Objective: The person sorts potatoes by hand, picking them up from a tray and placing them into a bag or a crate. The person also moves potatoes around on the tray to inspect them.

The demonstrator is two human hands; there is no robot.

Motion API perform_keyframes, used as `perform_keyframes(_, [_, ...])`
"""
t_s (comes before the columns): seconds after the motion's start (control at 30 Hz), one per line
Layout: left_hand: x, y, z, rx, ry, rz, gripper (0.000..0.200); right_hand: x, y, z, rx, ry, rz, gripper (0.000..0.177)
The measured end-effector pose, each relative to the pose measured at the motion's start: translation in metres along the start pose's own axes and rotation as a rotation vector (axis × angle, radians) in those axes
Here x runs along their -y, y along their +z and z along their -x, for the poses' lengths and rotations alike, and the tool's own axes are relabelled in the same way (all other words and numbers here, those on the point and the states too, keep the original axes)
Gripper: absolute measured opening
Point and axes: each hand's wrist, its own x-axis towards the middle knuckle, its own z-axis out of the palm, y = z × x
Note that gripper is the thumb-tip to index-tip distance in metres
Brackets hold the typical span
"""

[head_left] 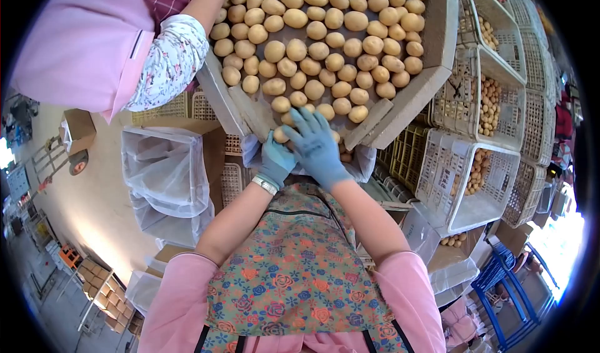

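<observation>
Many yellow-brown potatoes (314, 90) lie spread over a sorting table (406, 106) with raised sides that narrow toward me. At its narrow front end, my left hand (277, 160), in a blue-grey glove, has its fingers closed against a potato (280, 135). Beside it, my right hand (317, 145), gloved alike, reaches over the front potatoes with its fingers stretched out and apart. Its palm side is hidden. Below both hands, a lined container (364, 163) stands under the table's opening, partly covered by my hands and forearms.
A co-worker's sleeve (172, 62) reaches over the table from the upper left. White plastic crates (469, 181) holding potatoes are stacked on the right. A box with a clear liner (165, 172) stands on the left. A blue chair (509, 290) is at the lower right.
</observation>
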Motion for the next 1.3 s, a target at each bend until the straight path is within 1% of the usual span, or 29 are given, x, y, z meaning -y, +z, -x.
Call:
perform_keyframes(0.03, [0.000,-0.001,0.001,-0.032,0.006,-0.003,0.053,-0.006,-0.002,0.013,0.042,0.047,-0.055,0.040])
perform_keyframes(0.1, [0.002,0.000,0.003,-0.012,-0.022,0.039,0.054,-0.016,-0.033,0.005,-0.020,0.251,-0.217,0.046])
perform_keyframes(0.13, [0.003,0.001,0.003,0.013,-0.039,0.054,0.055,-0.019,-0.039,-0.003,-0.142,0.352,-0.166,0.043])
perform_keyframes(0.17, [0.005,0.002,0.003,0.041,-0.054,0.069,0.056,-0.020,-0.035,-0.008,-0.322,0.439,0.024,0.050])
perform_keyframes(0.23, [0.009,0.006,0.000,0.126,-0.068,0.098,0.057,-0.035,0.013,-0.031,-0.342,0.705,0.195,0.061])
perform_keyframes(0.27, [0.010,0.007,0.000,0.167,-0.067,0.110,0.058,-0.020,0.030,-0.047,-0.252,0.747,0.266,0.070])
perform_keyframes(0.3, [0.008,0.008,0.002,0.165,-0.061,0.104,0.058,0.001,0.030,-0.063,-0.225,0.740,0.174,0.070])
perform_keyframes(0.37, [0.007,0.009,0.007,0.154,0.467,-1.286,0.059,0.042,0.009,-0.087,0.069,0.524,0.020,0.062])
perform_keyframes(0.4, [0.008,0.009,0.008,0.155,0.461,-1.292,0.059,0.039,0.019,-0.079,0.068,0.531,0.018,0.062])
perform_keyframes(0.47, [0.009,0.009,0.004,0.204,0.284,-0.865,0.067,0.033,0.043,-0.062,-0.077,0.135,-0.115,0.054])
perform_keyframes(0.5, [0.008,0.009,0.001,0.222,0.197,-0.649,0.071,0.021,0.042,-0.051,-0.078,0.140,-0.114,0.054])
perform_keyframes(0.57, [0.007,0.009,-0.005,0.251,0.028,-0.213,0.080,-0.015,0.017,-0.018,0.144,-0.030,-0.054,0.048])
perform_keyframes(0.6, [0.007,0.009,-0.006,0.259,-0.057,0.009,0.085,-0.020,-0.005,-0.004,0.197,-0.031,0.113,0.043])
perform_keyframes(0.63, [0.008,0.011,-0.005,0.256,-0.059,0.012,0.085,-0.021,-0.035,0.008,0.252,-0.033,0.278,0.038])
perform_keyframes(0.7, [0.009,0.019,0.000,0.447,0.002,-0.229,0.084,-0.030,-0.080,0.027,0.471,0.189,0.338,0.038])
perform_keyframes(0.73, [0.010,0.018,0.000,0.443,-0.002,-0.227,0.084,-0.038,-0.098,0.035,0.376,0.178,0.359,0.038])
perform_keyframes(0.77, [0.012,0.018,-0.001,0.453,0.125,-0.497,0.083,-0.047,-0.112,0.045,0.281,0.166,0.379,0.038])
perform_keyframes(0.83, [0.013,0.016,-0.001,0.452,0.384,-1.038,0.080,-0.065,-0.126,0.062,0.111,0.198,0.325,0.040])
perform_keyframes(0.87, [0.015,0.022,0.001,0.541,0.371,-0.813,0.080,-0.075,-0.126,0.071,0.094,0.181,0.262,0.043])
perform_keyframes(0.9, [0.015,0.024,0.002,0.540,0.368,-0.816,0.080,-0.077,-0.118,0.076,0.093,0.185,0.260,0.043])
perform_keyframes(0.97, [0.012,0.025,-0.001,0.528,0.130,-0.534,0.074,-0.078,-0.105,0.079,-0.013,0.202,0.206,0.046])
perform_keyframes(1.0, [0.011,0.024,-0.001,0.524,0.132,-0.540,0.074,-0.075,-0.100,0.081,-0.039,0.236,0.177,0.047])
perform_keyframes(1.1, [0.011,0.023,-0.001,0.359,0.064,-0.306,0.073,-0.068,-0.096,0.078,-0.085,0.252,0.221,0.046])
perform_keyframes(1.13, [0.011,0.025,0.001,0.386,-0.037,-0.056,0.073,-0.065,-0.095,0.078,-0.086,0.255,0.222,0.046])
perform_keyframes(1.17, [0.012,0.025,0.001,0.388,-0.039,-0.056,0.073,-0.061,-0.095,0.076,-0.091,0.265,0.227,0.045])
perform_keyframes(1.23, [0.015,0.026,0.001,0.408,0.131,-0.395,0.074,-0.047,-0.092,0.066,-0.127,0.255,0.182,0.042])
perform_keyframes(1.27, [0.015,0.027,0.002,0.409,0.133,-0.395,0.074,-0.039,-0.088,0.059,-0.132,0.223,0.107,0.042])
perform_keyframes(1.3, [0.014,0.028,0.003,0.399,0.006,-0.085,0.072,-0.031,-0.083,0.050,-0.138,0.189,0.032,0.043])
